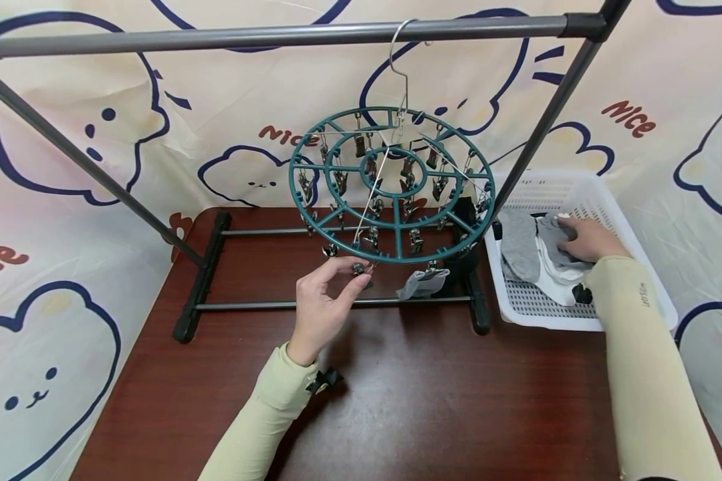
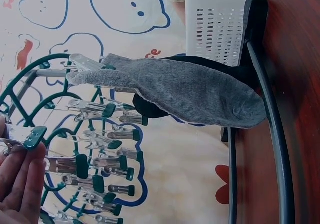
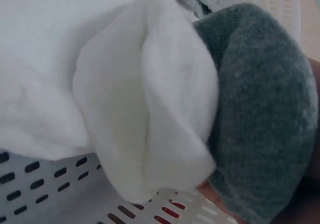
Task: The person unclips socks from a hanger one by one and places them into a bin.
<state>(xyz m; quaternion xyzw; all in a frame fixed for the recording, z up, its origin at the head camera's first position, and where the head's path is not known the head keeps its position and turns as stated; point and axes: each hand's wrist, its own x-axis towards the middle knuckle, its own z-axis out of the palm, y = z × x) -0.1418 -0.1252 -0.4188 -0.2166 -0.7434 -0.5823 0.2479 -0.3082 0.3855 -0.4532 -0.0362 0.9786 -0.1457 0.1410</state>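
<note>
In the head view my left hand (image 1: 325,300) is at the near rim of a round green clip hanger (image 1: 398,252). Its thumb and fingers pinch a metal clip (image 2: 22,136) with green tips, close up in the left wrist view. A grey sock (image 2: 195,91) hangs from another clip at the rim, with a black sock (image 1: 466,250) beside it. My right hand (image 1: 595,239) is in the white basket (image 1: 632,234), its fingers gripping a dark grey sock (image 3: 265,108). White socks (image 3: 150,98) lie against it, and a lighter grey sock (image 1: 519,247) is to the left.
The hanger's wire hook (image 1: 398,53) is over the dark bar (image 1: 277,35) of a metal rack. The rack's feet (image 1: 184,324) stand on a brown table (image 1: 397,394). Several vacant clips (image 2: 110,161) dangle under the hanger. A cartoon-printed cloth (image 1: 48,374) surrounds the table.
</note>
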